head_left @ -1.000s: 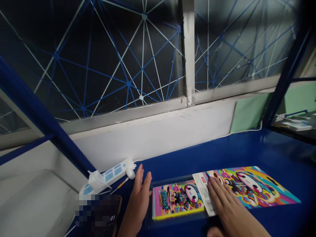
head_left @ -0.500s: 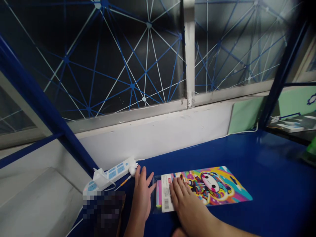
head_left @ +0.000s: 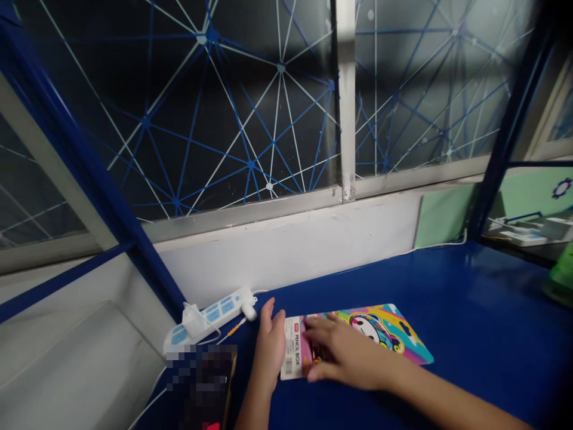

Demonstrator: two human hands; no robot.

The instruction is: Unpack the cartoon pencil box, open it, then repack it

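A flat, brightly coloured package (head_left: 414, 337) lies on the blue desk, printed with a cartoon character and the words "PENCIL BOX" on a white strip at its left end. My left hand (head_left: 272, 346) stands on edge against that left end, its fingers stretched out and close together, gripping nothing. Across the middle of the package rests my right hand (head_left: 347, 352), palm down, with fingers extended and thumb apart. It covers part of the printed picture.
A white power strip (head_left: 230, 306) with plugs and cables lies left of my left hand. In front of it is a dark, partly blurred object (head_left: 210, 388). The blue desk (head_left: 483, 310) meets a low white wall (head_left: 290, 257) below the windows. A green object (head_left: 561, 278) sits at the right edge.
My left hand's fingers have drawn together, and it has moved against the package's left end. The pink strip and clear plastic there no longer show. My right hand's thumb now shows, spread outward.
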